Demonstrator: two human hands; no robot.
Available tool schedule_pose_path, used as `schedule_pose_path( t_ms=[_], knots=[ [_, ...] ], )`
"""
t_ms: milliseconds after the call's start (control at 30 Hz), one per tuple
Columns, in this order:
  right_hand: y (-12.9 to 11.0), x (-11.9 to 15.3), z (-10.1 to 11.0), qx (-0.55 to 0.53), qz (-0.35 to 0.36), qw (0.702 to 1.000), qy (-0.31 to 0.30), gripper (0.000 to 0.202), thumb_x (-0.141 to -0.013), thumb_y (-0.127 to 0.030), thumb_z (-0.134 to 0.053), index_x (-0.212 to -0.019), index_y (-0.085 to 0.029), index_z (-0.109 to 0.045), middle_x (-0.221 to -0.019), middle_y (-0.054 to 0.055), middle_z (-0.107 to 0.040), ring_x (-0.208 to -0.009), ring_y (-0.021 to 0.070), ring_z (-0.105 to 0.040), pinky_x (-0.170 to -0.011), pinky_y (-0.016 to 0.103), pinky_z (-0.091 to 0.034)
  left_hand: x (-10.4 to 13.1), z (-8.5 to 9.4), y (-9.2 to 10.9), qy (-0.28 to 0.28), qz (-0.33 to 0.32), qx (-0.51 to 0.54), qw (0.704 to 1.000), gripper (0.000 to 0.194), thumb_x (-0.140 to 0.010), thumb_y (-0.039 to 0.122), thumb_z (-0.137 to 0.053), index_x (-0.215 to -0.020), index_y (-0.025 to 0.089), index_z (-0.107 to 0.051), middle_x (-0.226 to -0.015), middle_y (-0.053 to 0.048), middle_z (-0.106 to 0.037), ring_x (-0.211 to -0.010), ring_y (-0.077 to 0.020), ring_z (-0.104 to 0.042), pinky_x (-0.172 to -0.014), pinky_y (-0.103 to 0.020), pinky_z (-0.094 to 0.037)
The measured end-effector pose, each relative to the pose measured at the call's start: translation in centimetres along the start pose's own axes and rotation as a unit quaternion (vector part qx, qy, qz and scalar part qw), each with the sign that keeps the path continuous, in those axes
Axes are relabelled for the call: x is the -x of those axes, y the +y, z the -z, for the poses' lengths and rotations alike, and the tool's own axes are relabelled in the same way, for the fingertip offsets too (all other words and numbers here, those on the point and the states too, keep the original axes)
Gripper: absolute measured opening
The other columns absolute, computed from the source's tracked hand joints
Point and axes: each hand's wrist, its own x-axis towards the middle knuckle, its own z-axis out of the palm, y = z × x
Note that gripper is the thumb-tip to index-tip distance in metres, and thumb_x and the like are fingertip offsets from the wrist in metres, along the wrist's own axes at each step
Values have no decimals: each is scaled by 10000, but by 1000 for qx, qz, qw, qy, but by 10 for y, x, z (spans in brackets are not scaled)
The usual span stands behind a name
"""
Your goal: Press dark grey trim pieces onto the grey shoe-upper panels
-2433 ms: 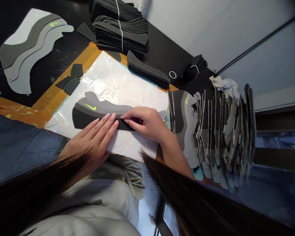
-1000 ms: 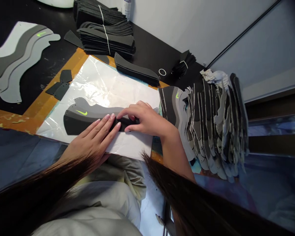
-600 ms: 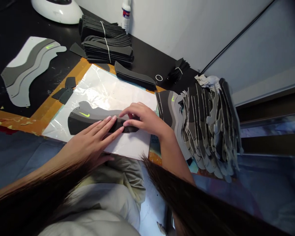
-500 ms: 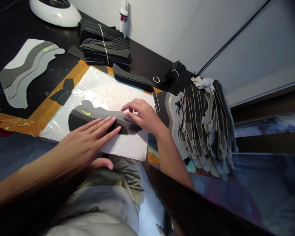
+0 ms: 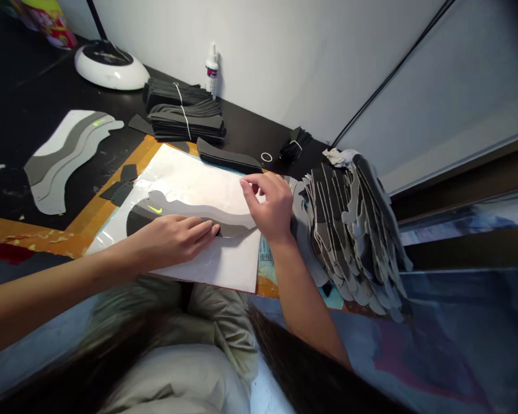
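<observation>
1. My guess on handling: the layered grey panel (image 5: 218, 214) is light, thin, bendy, a bit slidey; creasing worries me more than breaking
2. I'd take hold at its broad left end, thumb under, fingers flat, off the narrower right end
3. Looks: wavy bands, light grey to near black, yellow-green tick (image 5: 154, 209) towards the left end
4. Lies on the white sheet (image 5: 231, 264) by the tabletop's (image 5: 8, 144) near edge
5. Left hand (image 5: 179, 240) palm-down on the panel, fingers bent, can't tell if gripping; right hand (image 5: 271, 206) pinched together beside the right end, nothing visible between fingertips
</observation>
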Motion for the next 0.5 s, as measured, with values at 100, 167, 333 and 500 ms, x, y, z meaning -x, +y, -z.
schedule_pose_path(
  t_ms=[100, 167, 333, 500],
  knots=[
    [-7, 1, 10, -109, -76, 979, 156, 324, -1023, -509, -410, -993, -264, -619, -922, 65, -601, -886, 228, -561, -866, 391, -440, -11, 33, -17, 24, 20, 17, 999, 203, -920, 367, -621, -972, 258, -784, -890, -35, -776, -689, -170, -678, -580, -268, -454],
    [-8, 0, 10, -206, -135, 942, 227, 364, -1020, -559, -326, -1044, -276, -554, -915, 63, -561, -861, 220, -573, -797, 373, -475, -25, 59, -23, 147, 76, 7, 986, 208, -820, 445, -734, -816, 243, -781, -773, -9, -746, -627, -145, -626, -582, -264, -431],
    [-5, -2, -14, -446, -162, 879, 51, 588, -861, -744, -563, -1197, -268, -489, -1228, 95, -576, -1101, 225, -593, -958, 385, -495, -55, 75, -19, 517, 220, 121, 818, 293, -921, 421, -612, -775, 182, -699, -622, 39, -506, -607, -100, -449, -576, -264, -326],
    [-16, 3, -28, -536, -181, 796, -216, 867, -638, -555, -899, -1342, -275, -477, -1297, 118, -596, -1207, 261, -587, -936, 388, -525, -64, 45, -14, 476, 300, 378, 735, 288, -869, 453, -690, -802, 172, -680, -637, 42, -528, -553, -79, -453, -511, -198, -370]
  ],
)
